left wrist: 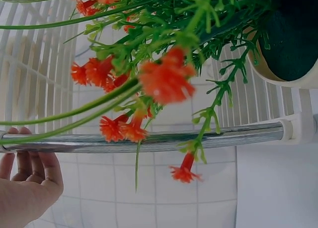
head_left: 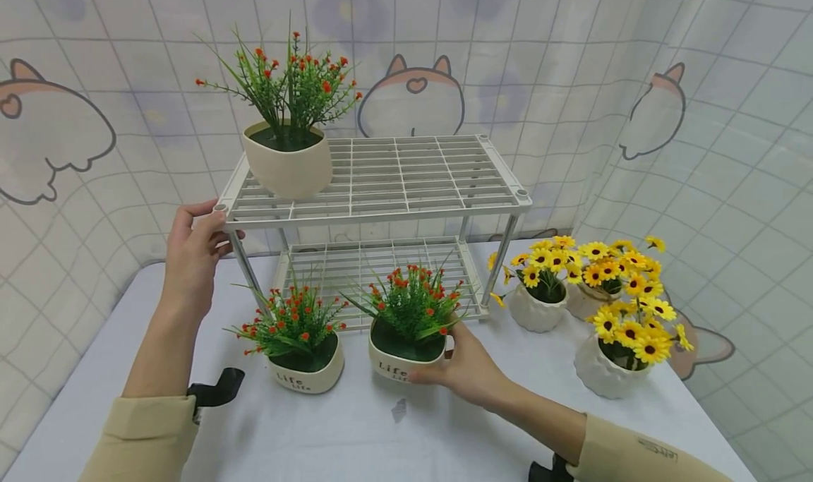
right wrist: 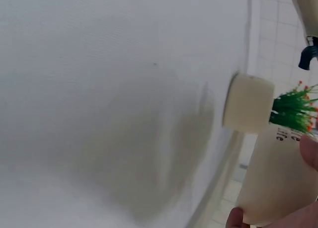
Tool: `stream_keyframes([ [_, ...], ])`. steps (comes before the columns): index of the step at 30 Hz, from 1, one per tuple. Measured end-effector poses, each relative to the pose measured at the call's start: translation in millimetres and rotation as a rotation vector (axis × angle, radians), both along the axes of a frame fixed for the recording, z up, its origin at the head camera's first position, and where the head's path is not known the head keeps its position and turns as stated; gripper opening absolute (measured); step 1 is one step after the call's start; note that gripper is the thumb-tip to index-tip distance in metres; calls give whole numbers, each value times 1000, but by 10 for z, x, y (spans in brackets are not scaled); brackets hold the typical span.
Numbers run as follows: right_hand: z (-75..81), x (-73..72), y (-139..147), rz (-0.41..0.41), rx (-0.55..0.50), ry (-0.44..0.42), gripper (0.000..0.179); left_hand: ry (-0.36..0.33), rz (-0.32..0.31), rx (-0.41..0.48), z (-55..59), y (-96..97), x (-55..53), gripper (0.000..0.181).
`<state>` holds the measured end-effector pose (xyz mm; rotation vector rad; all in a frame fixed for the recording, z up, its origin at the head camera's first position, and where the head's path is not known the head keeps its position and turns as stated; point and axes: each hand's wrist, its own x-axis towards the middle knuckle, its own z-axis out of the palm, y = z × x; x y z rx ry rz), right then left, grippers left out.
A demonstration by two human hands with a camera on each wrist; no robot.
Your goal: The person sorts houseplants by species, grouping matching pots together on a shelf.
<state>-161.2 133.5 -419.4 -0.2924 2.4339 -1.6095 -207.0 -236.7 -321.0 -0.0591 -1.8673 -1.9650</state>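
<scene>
My left hand (head_left: 193,249) grips the front left corner of a white two-tier wire rack (head_left: 413,175), fingers behind its chrome post (left wrist: 218,135) and thumb at the shelf edge. With my right hand (head_left: 473,372) I hold a cream flower pot (head_left: 406,367) marked "Life", full of red artificial flowers, by its right side, in front of the lower shelf. The right wrist view shows this same flower pot (right wrist: 278,181) raised, with a shadow on the tablecloth. A matching pot (head_left: 309,378) stands on the table to its left. Another red-flowered pot (head_left: 288,168) sits on the upper shelf's left end.
Three white pots of yellow flowers stand right of the rack: a front one (head_left: 610,372), a left one (head_left: 536,309) and a back one (head_left: 584,300). A white cloth (head_left: 305,440) covers the table. Behind hangs a checked curtain (head_left: 546,65) with cartoon animals.
</scene>
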Motion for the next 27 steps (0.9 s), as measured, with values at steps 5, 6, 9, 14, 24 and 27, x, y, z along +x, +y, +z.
stream_keyframes([
  [5, 230, 78, 96, 69, 26, 101, 101, 4, -3, 8, -3, -3, -3, 21],
  [6, 288, 94, 116, 84, 21, 117, 101, 5, -3, 8, -4, -4, -6, 21],
  [9, 480, 145, 168, 118, 4, 120, 99, 6, -2, 13, -6, -7, -16, 21],
  [14, 807, 206, 208, 185, -85, 126, 97, 1, 1, 16, -6, -10, -21, 20],
  [24, 1322, 130, 217, 200, -200, 390, 98, -4, 6, 5, -14, -6, -15, 20],
  [27, 1446, 68, 227, 197, -206, 451, 95, 11, 2, 8, -15, -6, -15, 19],
])
